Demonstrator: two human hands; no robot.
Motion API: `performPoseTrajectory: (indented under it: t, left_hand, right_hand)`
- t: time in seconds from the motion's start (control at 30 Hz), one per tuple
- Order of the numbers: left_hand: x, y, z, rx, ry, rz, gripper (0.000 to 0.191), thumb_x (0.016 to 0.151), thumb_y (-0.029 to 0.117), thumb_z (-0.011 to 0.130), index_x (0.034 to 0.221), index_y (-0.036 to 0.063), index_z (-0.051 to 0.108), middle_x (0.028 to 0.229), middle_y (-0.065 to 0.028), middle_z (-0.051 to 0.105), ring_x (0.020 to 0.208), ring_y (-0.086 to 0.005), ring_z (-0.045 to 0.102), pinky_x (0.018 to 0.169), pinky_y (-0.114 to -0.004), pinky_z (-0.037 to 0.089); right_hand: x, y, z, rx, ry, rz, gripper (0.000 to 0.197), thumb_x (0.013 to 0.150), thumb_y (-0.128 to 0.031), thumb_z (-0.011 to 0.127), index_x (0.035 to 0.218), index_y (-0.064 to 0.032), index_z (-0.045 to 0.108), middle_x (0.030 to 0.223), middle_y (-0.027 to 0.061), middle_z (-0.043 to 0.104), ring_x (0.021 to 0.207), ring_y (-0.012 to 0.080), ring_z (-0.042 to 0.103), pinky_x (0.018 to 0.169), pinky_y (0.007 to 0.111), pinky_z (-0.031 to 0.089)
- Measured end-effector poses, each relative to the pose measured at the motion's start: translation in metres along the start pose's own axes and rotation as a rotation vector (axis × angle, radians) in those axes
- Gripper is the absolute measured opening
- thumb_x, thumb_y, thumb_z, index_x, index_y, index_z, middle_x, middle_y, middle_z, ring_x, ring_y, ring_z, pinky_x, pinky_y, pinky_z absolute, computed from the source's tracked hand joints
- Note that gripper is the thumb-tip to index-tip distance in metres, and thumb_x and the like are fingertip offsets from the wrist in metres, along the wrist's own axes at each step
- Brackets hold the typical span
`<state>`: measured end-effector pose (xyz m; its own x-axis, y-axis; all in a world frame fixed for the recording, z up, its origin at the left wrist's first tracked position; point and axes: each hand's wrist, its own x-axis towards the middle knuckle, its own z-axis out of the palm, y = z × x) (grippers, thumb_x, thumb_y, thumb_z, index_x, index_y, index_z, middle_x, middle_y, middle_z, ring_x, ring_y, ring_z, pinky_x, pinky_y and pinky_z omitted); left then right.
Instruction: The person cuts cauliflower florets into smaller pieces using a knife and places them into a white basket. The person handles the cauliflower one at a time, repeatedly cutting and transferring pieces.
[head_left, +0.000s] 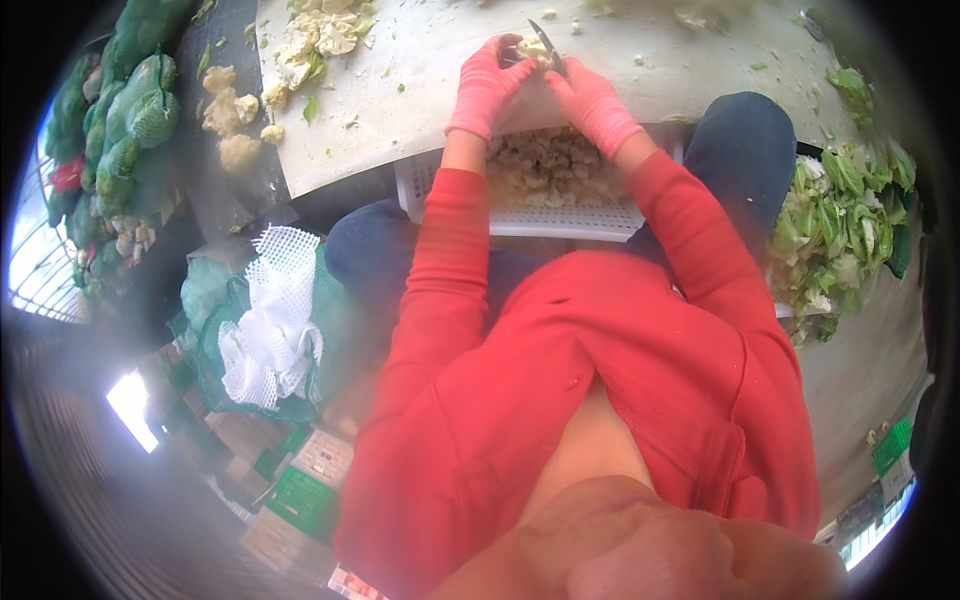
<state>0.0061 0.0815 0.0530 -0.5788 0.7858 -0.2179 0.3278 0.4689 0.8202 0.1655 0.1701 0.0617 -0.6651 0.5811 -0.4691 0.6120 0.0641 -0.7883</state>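
Note:
My left hand (489, 86), in a pink knit glove, holds a piece of cauliflower (534, 51) over the near part of the white work surface (420, 97). My right hand (592, 101), gloved the same way, grips a knife (546, 41) whose blade points up and away, against the right side of the cauliflower piece. The knife's handle is mostly hidden in the right hand. Below my hands, under the surface's edge, a white plastic crate (562, 223) holds many small cauliflower florets (555, 165).
Cauliflower pieces (319, 34) and leaf scraps lie on the left of the surface, with more florets (229, 112) beside it. Green mesh bags (142, 101) of cauliflower are stacked far left. White foam netting (274, 322) lies at lower left. Cut leaves (840, 225) are heaped at right.

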Motion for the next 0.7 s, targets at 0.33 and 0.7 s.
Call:
performPoseTrajectory:
  t: [0.33, 0.7]
  left_hand:
    - [-0.003, -0.016, 0.008, -0.103, 0.043, 0.009, 0.040, 0.085, 0.012, 0.079, 0.119, -0.0004, 0.063, 0.109, -0.0122, 0.072, 0.098, -0.0194, 0.068, 0.089, -0.032, 0.054]
    - [-0.009, -0.012, 0.015, -0.092, 0.160, -0.007, 0.029, 0.086, 0.012, 0.075, 0.110, 0.0006, 0.065, 0.101, -0.0134, 0.072, 0.088, -0.0223, 0.068, 0.082, -0.035, 0.055]
  right_hand:
    - [-0.024, 0.012, 0.000, -0.043, -0.063, 0.058, 0.040, 0.104, -0.036, 0.049, 0.126, -0.0030, 0.050, 0.071, 0.0150, 0.059, 0.049, 0.0249, 0.057, 0.047, 0.040, 0.049]
    - [-0.026, 0.006, -0.001, -0.296, -0.085, -0.003, 0.035, 0.105, -0.033, 0.045, 0.115, -0.0005, 0.052, 0.080, 0.0198, 0.065, 0.058, 0.0332, 0.065, 0.057, 0.045, 0.054]
